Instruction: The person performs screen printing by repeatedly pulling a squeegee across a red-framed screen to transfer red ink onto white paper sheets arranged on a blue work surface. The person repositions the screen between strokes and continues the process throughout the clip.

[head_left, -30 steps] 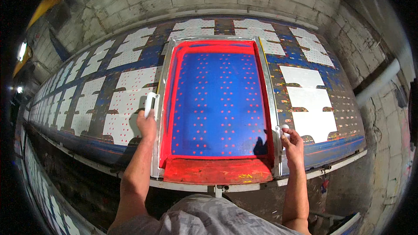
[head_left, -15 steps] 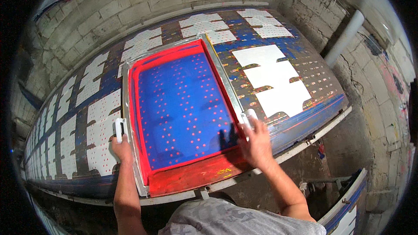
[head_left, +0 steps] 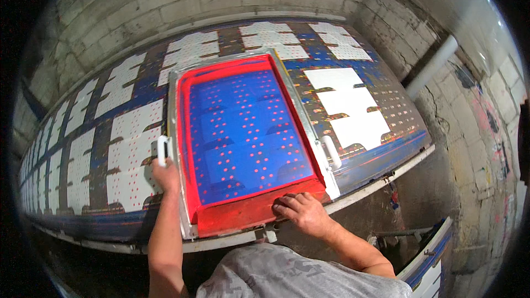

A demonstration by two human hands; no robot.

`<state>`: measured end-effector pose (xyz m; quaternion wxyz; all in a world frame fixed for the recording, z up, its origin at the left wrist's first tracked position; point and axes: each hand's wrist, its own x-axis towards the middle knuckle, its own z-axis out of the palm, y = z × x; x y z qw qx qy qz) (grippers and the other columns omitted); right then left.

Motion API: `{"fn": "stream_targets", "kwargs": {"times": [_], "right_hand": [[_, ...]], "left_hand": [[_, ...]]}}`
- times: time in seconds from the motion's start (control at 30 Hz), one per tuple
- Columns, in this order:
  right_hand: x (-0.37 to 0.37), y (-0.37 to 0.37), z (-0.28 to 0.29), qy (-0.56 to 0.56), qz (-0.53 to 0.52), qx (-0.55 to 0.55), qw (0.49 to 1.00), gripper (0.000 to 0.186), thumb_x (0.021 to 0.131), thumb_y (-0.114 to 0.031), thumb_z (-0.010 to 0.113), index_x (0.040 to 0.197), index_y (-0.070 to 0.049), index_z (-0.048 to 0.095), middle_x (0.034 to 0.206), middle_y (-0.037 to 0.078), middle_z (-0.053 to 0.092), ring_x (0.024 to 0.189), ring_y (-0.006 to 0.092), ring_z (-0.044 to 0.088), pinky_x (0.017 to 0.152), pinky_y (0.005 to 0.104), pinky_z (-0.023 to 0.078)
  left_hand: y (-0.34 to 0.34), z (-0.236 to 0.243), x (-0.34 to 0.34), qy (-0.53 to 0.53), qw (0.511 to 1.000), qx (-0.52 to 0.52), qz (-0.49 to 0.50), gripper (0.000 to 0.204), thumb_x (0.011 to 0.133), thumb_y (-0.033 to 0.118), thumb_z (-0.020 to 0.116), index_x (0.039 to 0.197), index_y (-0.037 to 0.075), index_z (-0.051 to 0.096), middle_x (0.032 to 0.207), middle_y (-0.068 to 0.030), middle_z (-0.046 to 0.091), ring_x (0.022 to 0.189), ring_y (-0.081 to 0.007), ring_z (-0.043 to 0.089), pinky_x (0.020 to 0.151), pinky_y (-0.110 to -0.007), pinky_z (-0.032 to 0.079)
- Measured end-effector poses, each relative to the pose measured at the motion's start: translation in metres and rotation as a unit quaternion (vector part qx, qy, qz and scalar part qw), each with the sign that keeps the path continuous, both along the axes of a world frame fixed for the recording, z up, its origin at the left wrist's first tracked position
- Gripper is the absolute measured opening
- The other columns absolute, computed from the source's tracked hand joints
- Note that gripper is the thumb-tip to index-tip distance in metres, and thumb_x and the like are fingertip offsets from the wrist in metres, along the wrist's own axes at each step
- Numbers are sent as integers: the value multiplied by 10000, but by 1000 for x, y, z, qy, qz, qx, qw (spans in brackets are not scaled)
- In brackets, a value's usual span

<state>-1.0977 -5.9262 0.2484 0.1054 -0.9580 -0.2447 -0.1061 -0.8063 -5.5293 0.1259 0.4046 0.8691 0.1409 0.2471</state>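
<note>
A printing screen [head_left: 248,127] with blue mesh, red dots and a red-smeared border lies tilted on a long table. My left hand [head_left: 166,175] is closed around the lower part of the white handle [head_left: 162,148] on the frame's left side. My right hand [head_left: 306,214] rests with bent fingers on the red near end [head_left: 243,215] of the screen; what lies under its fingertips is partly hidden. The right white handle [head_left: 331,152] is free of any hand. Right of the screen, a plain white notched sheet [head_left: 350,107] lies flat on the table.
Several white notched sheets with red dots [head_left: 138,154] lie left of and beyond the screen. A pale rail [head_left: 386,179] edges the table's near side. Block walls [head_left: 193,3] enclose the far and right sides, with a grey pipe [head_left: 433,66] at right.
My right hand has let go of the right handle and come nearer to me, onto the screen's red near end. My left hand stays at its handle. The view has shifted slightly.
</note>
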Motion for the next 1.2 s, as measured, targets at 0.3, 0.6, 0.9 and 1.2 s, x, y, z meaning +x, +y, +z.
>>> {"fn": "stream_targets", "kwargs": {"times": [0.3,0.6,0.9,1.2], "right_hand": [[49,71,12,80,-35,-119,989,520,858,-170,764,1375,-123,734,1252,110,757,1109,321,738,980,459,562],[47,71,34,174,-46,-76,981,414,900,-77,647,1291,-148,764,1132,131,781,1078,346,742,934,484,602],[45,86,16,71,-67,-75,992,422,842,-67,715,1256,-121,775,1116,102,762,1015,325,733,906,455,582],[213,48,-5,8,-41,-96,995,407,857,-34,665,1232,-141,779,1062,128,741,999,339,730,868,470,587]], "left_hand": [[-15,14,-5,0,1000,-9,17,246,963,102,720,1163,-23,650,1052,-283,733,1039,-497,713,910,-583,542],[-16,19,-8,5,998,-64,-15,274,982,67,672,1248,10,643,1037,-259,740,1003,-476,720,882,-585,546],[-14,15,-6,-1,998,-53,-33,277,1000,79,662,1263,1,632,1065,-264,733,1010,-484,717,876,-589,547],[-12,18,-9,-13,998,-56,-31,296,978,23,662,1271,-17,642,1090,-248,741,1019,-471,727,892,-553,549]]}}
